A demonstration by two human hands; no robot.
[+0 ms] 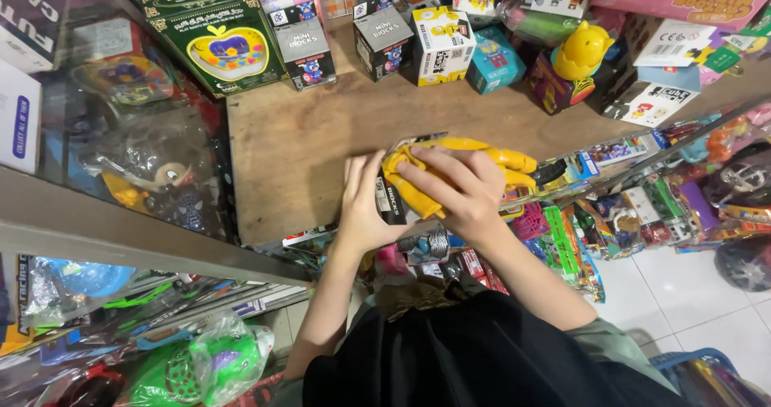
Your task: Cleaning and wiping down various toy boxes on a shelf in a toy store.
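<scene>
A small dark toy box [391,201] stands at the front edge of a wooden counter [297,146]. My left hand [363,202] is pressed flat against its left side. My right hand [459,189] holds a yellow cloth [418,184] down over the box's top and front. A yellow toy figure [498,156] lies just behind my right hand on the counter.
Small toy boxes [384,42] line the counter's back, with a green boxed apple-shaped toy [217,34] at the left and a yellow duck figure [580,50] at the right. A glass display case [120,134] stands left. Packaged toys [642,206] hang below right, above white floor tiles [683,286].
</scene>
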